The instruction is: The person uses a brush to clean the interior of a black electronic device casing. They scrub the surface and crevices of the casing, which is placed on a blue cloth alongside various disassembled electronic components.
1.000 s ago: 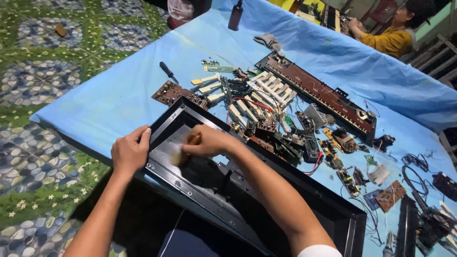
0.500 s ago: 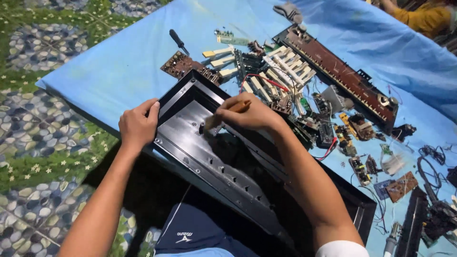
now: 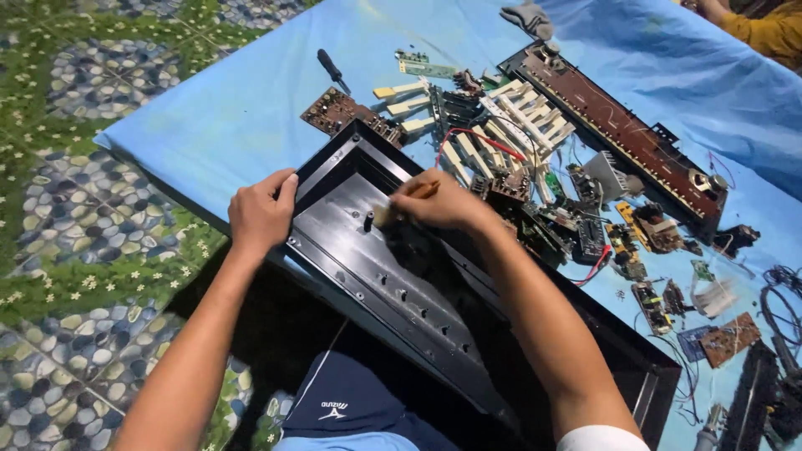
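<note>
Since half a second ago the right hand slid its small brush nearer along the black casing | fingers clamped on brush, bristles blurred | left hand fingers curled over casing's left rim | casing's near end cut off | blue cloth beneath.

A single head-worn camera looks steeply down from close above the person's forearms, facing forward across a black case on a blue sheet. The patterned floor fills the left edge; no second view overlaps it.
</note>
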